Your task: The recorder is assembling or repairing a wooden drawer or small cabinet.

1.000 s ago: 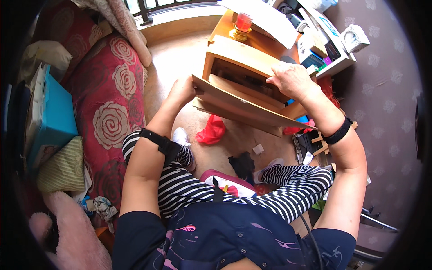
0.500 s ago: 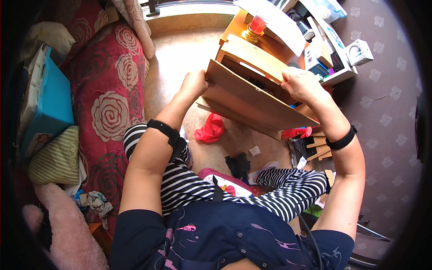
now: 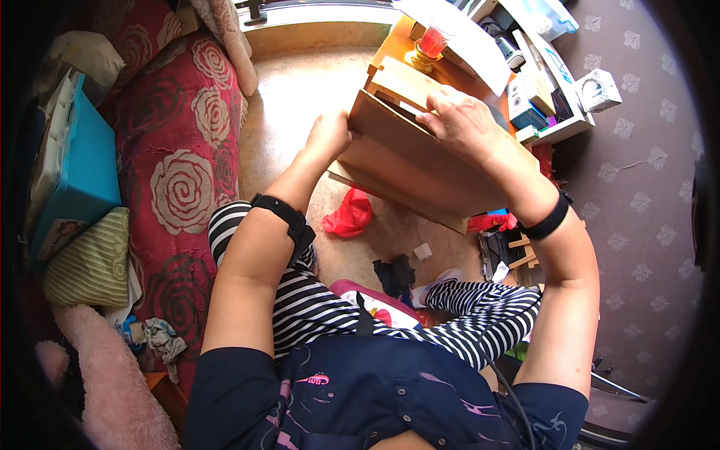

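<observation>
A wooden drawer (image 3: 427,154) with a broad brown front panel sits tilted at the front of a wooden cabinet (image 3: 411,81). Fingers of my left hand (image 3: 330,136) are closed round the panel's left end. Over the panel's top edge, near its middle, my right hand (image 3: 466,124) is bent with its fingertips hooked behind the board. Only a narrow dark gap shows behind that edge, so the drawer's inside is mostly hidden. Below it, a second pale board (image 3: 405,201) juts out along the bottom.
On the cabinet stands a cup of red liquid (image 3: 433,41). A white shelf unit (image 3: 574,127) with boxes is at the right. Red cloth (image 3: 349,214) and a black cloth (image 3: 395,275) lie on the floor. A rose-patterned couch (image 3: 180,187) and a blue bin (image 3: 86,157) are on the left.
My right hand has moved left along the panel's top edge, from near its right end to its middle. The gap behind the panel has narrowed as its top edge rose. My left hand stays at its end.
</observation>
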A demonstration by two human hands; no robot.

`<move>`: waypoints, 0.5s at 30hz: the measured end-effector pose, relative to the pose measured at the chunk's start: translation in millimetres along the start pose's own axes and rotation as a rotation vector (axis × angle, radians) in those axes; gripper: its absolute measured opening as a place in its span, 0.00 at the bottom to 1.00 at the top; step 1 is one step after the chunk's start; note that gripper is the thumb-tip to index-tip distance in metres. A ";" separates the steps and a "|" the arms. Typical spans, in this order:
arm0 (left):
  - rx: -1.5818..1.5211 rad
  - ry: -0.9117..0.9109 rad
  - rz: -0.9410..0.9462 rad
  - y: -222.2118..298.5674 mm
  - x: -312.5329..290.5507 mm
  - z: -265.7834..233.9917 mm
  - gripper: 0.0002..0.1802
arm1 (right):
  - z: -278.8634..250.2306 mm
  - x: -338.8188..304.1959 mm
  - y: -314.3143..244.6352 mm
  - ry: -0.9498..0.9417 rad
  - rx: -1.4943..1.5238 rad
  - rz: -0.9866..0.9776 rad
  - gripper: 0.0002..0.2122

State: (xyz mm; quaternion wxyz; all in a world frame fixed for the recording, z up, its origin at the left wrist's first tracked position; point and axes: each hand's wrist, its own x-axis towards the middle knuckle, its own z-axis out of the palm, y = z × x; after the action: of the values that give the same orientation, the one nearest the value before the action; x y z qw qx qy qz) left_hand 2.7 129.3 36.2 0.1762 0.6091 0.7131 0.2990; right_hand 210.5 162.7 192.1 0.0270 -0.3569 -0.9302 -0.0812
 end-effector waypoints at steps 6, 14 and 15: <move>-0.062 -0.042 0.045 1.9 -3.8 -4.2 0.11 | 5.6 24.5 -8.1 -0.087 -0.095 0.026 0.15; -0.005 -0.030 0.056 0.9 -4.4 -4.4 0.09 | 4.3 27.8 -0.6 -0.057 -0.095 -0.060 0.12; -0.005 -0.028 0.052 -2.0 -3.5 -2.1 0.09 | 4.3 29.1 -0.9 -0.059 -0.094 -0.064 0.12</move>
State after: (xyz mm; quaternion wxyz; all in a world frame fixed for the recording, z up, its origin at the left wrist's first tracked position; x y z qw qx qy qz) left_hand 0.5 125.3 36.0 0.1799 0.6311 0.6937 0.2969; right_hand 188.3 181.9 190.9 -0.0197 -0.3300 -0.9367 -0.1151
